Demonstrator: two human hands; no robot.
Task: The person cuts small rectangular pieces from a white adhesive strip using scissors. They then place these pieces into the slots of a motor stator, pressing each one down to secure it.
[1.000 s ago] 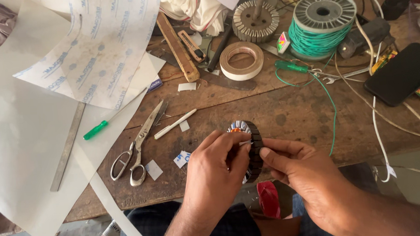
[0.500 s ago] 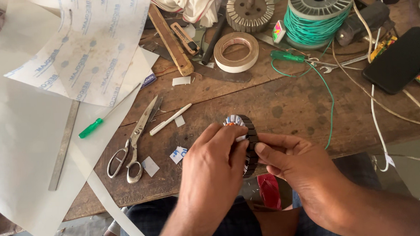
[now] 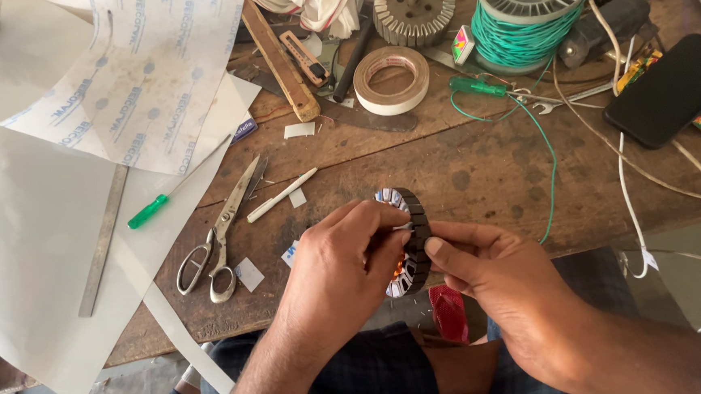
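Worn, scarred wood of a cluttered bench [image 3: 479, 173] fills the view from above, its left side draped in large white insulation sheets [image 3: 35, 216] with a metal ruler [image 3: 103, 240] and a green-handled screwdriver [image 3: 150, 210] lying on them. Just right of these rest open scissors [image 3: 221, 233] and a white pen [image 3: 281, 195], with small paper offcuts scattered around. At centre, over the bench's near edge and the person's lap, the left hand [image 3: 339, 271] curls around a dark round motor stator [image 3: 406, 242] held on edge, its thumb and fingertips pinching a small white strip at the slots, while the right hand [image 3: 497, 273] steadies the ring from the other side, fingers pressed to its rim. The work appears to be lining the stator slots with insulating paper; seating this strip would call for a careful push along the slot while the ring is kept from turning. Farther back sit a roll of tape [image 3: 393, 79], a second stator core [image 3: 414, 8] and a spool of green wire [image 3: 528, 17], a loose green strand [image 3: 550, 168] trailing toward the hands; a black phone [image 3: 672, 88] lies at far right. Compared with a second ago, the hands and stator hold nearly the same place, the grip barely altered.
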